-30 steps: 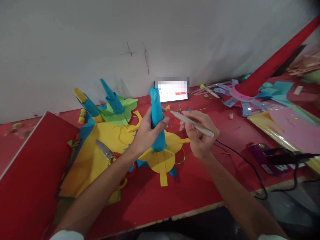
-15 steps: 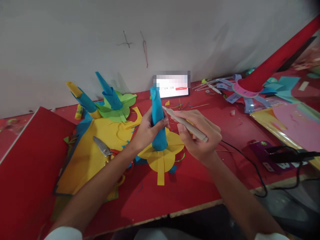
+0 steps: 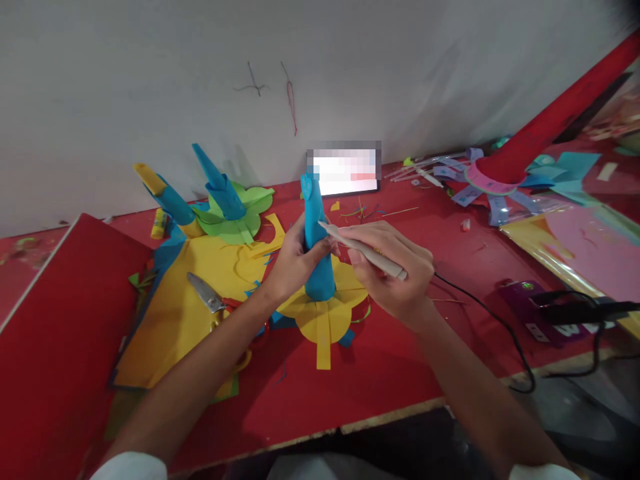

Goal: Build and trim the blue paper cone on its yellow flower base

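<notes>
My left hand (image 3: 296,263) is wrapped round a blue paper tube (image 3: 320,283), thumb across its front. The tube stands upright on a yellow petal-shaped paper base (image 3: 325,323), and its narrow top is folded over. In my right hand (image 3: 393,263) is a pale grey pen (image 3: 373,257), gripped near its front. The pen's tapered tip is at the right side of the tube, just above my left thumb; whether it touches is hard to tell. My left fingers behind the tube are mostly hidden.
Two similar paper pieces, one with a green base (image 3: 255,200), stand at the back left. Scissors (image 3: 207,293) lie on yellow paper (image 3: 155,340). A lit phone (image 3: 345,183) leans on the wall. On the right are a black cable (image 3: 493,317) and a red cone (image 3: 560,120).
My right hand has moved left and slightly down, bringing the pen tip from beside the tube onto or in front of its right side. My left hand keeps its hold.
</notes>
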`<state>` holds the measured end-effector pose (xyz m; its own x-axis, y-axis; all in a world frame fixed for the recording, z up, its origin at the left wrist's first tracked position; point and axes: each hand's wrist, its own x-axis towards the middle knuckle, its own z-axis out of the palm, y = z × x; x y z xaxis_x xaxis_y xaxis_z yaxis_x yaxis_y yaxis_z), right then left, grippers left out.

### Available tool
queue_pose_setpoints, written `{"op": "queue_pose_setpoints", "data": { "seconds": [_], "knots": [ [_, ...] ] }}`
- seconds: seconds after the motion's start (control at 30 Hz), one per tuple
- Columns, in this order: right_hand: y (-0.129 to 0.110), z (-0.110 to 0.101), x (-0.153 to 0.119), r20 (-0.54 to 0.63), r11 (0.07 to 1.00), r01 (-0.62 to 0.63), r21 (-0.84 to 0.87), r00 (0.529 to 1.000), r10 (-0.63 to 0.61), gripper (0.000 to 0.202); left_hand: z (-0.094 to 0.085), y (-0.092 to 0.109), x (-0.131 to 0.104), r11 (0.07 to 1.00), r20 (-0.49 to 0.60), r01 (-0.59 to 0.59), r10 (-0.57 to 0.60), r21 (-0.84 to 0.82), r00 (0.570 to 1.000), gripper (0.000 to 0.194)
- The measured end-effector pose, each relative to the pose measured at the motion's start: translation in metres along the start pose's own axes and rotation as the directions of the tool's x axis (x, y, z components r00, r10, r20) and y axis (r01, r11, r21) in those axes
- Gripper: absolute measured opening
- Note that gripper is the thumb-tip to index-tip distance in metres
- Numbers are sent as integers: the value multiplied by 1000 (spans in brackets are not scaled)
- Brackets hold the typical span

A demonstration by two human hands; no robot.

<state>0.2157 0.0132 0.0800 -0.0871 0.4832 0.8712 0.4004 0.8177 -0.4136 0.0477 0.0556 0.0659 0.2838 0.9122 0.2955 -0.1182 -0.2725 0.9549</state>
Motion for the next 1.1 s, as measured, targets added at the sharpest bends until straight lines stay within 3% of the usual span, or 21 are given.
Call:
{"op": "queue_pose_setpoints", "data": {
  "seconds": [0.63,1.1],
  "knots": [
    [-1,-1,-1,-62,998,-58,-3,996,58,22,-2,-2,-1,999,7,22,-22,46,1000,21],
    [0,1,-3,-5,999,-43,3,999,43,25,-1,0,0,998,-16,37,-36,44,999,31]
  ]
}}
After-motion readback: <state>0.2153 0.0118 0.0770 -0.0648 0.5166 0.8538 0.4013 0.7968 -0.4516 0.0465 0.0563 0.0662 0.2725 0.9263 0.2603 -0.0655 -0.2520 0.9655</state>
